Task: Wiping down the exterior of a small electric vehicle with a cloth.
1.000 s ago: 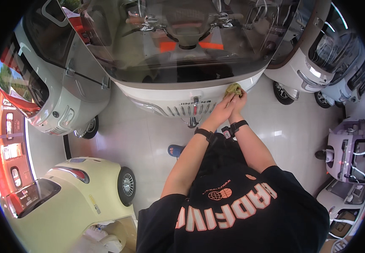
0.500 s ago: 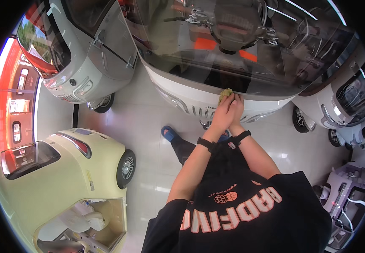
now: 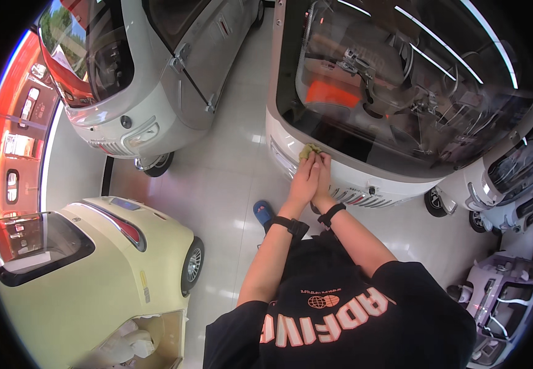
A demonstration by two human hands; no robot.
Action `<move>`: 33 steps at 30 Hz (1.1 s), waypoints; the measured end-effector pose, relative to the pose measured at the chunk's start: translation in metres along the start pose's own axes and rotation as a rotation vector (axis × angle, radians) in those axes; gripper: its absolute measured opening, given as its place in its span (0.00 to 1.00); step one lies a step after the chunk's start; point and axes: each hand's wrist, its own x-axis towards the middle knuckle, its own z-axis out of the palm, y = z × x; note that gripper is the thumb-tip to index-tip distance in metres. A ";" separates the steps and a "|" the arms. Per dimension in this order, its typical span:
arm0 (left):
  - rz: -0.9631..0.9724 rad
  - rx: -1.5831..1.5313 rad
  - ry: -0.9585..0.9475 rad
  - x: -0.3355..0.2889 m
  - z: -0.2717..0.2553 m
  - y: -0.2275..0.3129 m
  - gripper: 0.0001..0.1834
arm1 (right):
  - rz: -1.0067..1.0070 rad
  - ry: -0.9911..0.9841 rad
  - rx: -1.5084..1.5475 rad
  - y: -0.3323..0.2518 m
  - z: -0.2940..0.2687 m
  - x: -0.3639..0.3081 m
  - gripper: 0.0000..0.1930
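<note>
My left hand [image 3: 303, 183] and my right hand [image 3: 324, 178] are side by side, palms close together, against the front of a small white vehicle [image 3: 356, 174]. Bunched under their fingertips is a yellow-green cloth [image 3: 309, 151], pressed to the white body just below the lower edge of the dark windshield [image 3: 346, 141]. The left fingers lie over the cloth; the right fingers meet its right side, partly hidden by the left hand. A row of grille slots [image 3: 359, 197] shows right of my hands.
A grey vehicle [image 3: 156, 117] stands at the upper left, a cream one [image 3: 88, 258] with an opened box [image 3: 171, 332] beside it at the lower left. More small vehicles [image 3: 500, 166] and a lilac frame [image 3: 494, 295] line the right. Glossy tiled floor [image 3: 229, 178] lies between.
My hands and the cloth have shifted left along the white vehicle's front, toward its left corner. The view has turned, so the vehicle appears farther right.
</note>
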 end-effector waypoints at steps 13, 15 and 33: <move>-0.205 -0.065 0.101 0.061 -0.074 0.003 0.34 | 0.107 -0.272 -0.020 -0.011 0.046 0.044 0.17; -0.240 -0.010 0.051 0.063 -0.041 0.000 0.36 | 0.019 -0.343 -0.138 0.005 0.014 0.035 0.18; -0.006 0.329 0.003 -0.040 0.190 0.015 0.42 | 0.085 -0.318 -0.145 0.090 -0.198 -0.042 0.11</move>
